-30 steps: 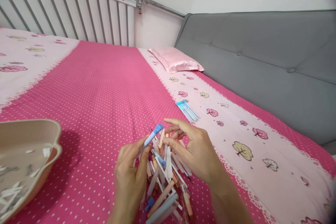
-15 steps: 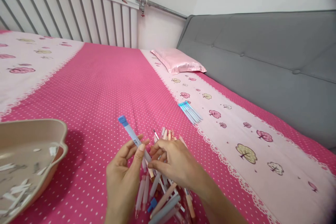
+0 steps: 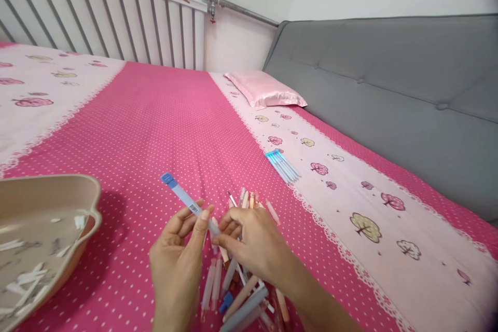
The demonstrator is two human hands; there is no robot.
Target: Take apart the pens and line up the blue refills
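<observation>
A slim pale-blue pen (image 3: pixel 182 195) with a darker blue top and a small barcode slants up and left between my hands. My left hand (image 3: pixel 181 254) pinches its middle with thumb and fingers. At the lower end, my right hand (image 3: pixel 252 238) has its fingers curled closed round the pen's tip, which they partly cover. Under and beside my hands lies a loose heap of pens and pen parts (image 3: pixel 243 298) in pink, grey, peach and white. A small bright-blue piece (image 3: pixel 226 302) rests among them. My right hand and forearm hide part of the heap.
A beige tray (image 3: pixel 95 187) with white strips and small bits stands at the left. Farther right lies a row of light-blue pens (image 3: pixel 282 167) joined at the top. A pink pillow (image 3: pixel 264 91) rests by the grey headboard (image 3: pixel 389 67). The polka-dot bedspread (image 3: pixel 155 124) lies beneath everything.
Both hands have shifted slightly left with the pen, and its blue top now points more to the left. A pink pen at the heap's right edge shows more fully.
</observation>
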